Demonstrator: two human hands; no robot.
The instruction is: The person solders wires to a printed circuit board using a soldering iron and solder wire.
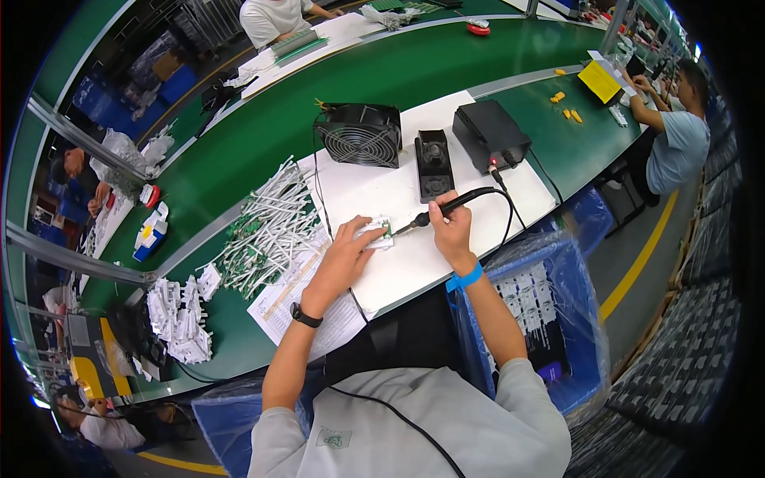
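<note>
My right hand (453, 229) grips a black soldering iron (421, 219) like a pen, its tip slanting down to the left. The tip meets or nearly meets a small white plastic housing (384, 242) with a bit of green circuit board in it; actual contact is too small to tell. Fingers of my left hand (347, 256) press and hold that housing on the white work sheet (422, 267), partly covering it. Behind my right hand stands a black soldering iron holder (434, 171). The iron's cable runs to a black soldering station (490, 135) with a red light.
A black fan (358, 135) stands at the back. Left lie a heap of white wires with green boards (267, 227), a printed paper (283, 299) and piled white housings (177, 319). A blue lined bin (586, 334) with parts is at my right. Co-workers sit along the green conveyor line.
</note>
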